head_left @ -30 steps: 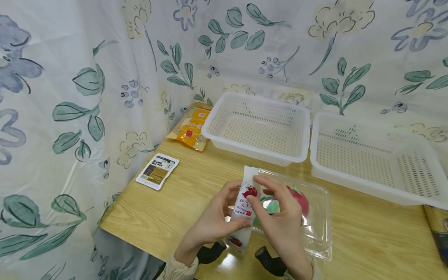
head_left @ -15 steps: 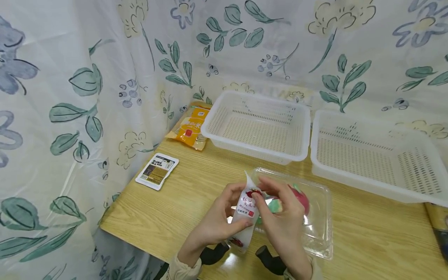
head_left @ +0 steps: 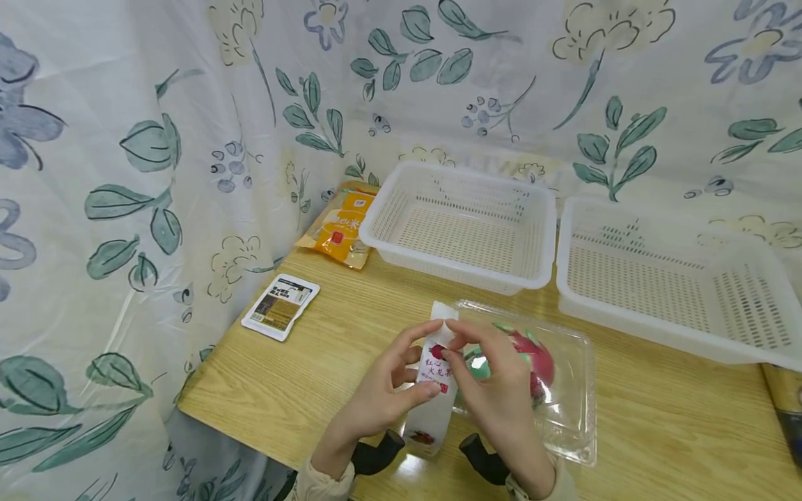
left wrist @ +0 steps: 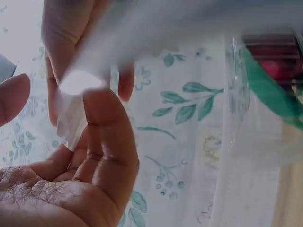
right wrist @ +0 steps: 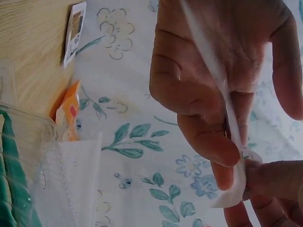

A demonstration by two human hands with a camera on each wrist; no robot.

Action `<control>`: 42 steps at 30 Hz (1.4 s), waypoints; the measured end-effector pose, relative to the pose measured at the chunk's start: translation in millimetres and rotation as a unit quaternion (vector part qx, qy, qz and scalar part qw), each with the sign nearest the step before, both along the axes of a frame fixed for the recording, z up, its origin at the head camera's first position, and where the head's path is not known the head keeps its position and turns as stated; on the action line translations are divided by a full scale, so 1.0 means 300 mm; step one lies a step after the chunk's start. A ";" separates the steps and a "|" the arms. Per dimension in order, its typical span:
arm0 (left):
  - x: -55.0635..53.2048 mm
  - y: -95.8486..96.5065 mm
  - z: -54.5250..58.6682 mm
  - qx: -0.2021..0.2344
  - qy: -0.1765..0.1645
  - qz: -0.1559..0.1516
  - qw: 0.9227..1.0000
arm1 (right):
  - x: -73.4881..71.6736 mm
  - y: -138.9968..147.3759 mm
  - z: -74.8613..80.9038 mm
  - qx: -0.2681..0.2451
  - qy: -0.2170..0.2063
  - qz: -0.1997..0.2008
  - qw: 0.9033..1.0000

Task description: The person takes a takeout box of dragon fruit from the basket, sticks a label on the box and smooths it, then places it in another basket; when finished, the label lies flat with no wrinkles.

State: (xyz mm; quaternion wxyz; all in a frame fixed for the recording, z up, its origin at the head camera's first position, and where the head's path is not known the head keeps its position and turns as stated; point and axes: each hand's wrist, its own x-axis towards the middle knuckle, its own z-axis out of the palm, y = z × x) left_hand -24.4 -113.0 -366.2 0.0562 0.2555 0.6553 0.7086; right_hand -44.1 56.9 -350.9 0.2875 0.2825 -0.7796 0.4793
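In the head view, a white paper label strip [head_left: 432, 417] printed with red fruit and writing stands between both hands. My left hand [head_left: 385, 396] grips its left edge, thumb on the front and index fingertip near the top. My right hand [head_left: 498, 386] pinches the upper right part between thumb and index finger, where a piece of the paper bends away from the face. Behind the right hand, a red dragon fruit [head_left: 540, 365] with green tips lies in a clear plastic box [head_left: 579, 424], partly hidden. The strip [right wrist: 208, 52] shows edge-on in the right wrist view.
Two white perforated baskets [head_left: 460, 268] [head_left: 658, 334] stand at the back. An orange food bag [head_left: 341, 226] lies beside the left one, a flat white packet [head_left: 282, 306] at the table's left. A dark package [head_left: 786, 410] is cut off at the right. Floral curtain [head_left: 250, 139] surrounds the table.
The strip bowed and twisted half a second ago; now it is straighter. My left index finger has moved up to the strip's top, close to the right fingertips, and the upper paper is bent.
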 end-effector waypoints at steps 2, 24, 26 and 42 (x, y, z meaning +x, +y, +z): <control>0.000 -0.015 -0.001 0.003 0.001 0.006 1.000 | 0.000 -0.001 -0.006 0.012 0.007 0.024 1.000; -0.200 -0.240 -0.205 -0.166 -0.181 0.077 0.966 | 0.026 0.058 -0.004 -0.018 -0.054 0.127 0.990; -0.233 -0.238 -0.228 -0.185 -0.201 0.072 0.959 | 0.020 0.099 -0.001 -0.015 -0.076 0.102 0.992; -0.343 -0.195 -0.217 -0.491 -0.071 0.102 0.862 | -0.066 0.319 -0.003 -0.109 -0.289 0.175 0.935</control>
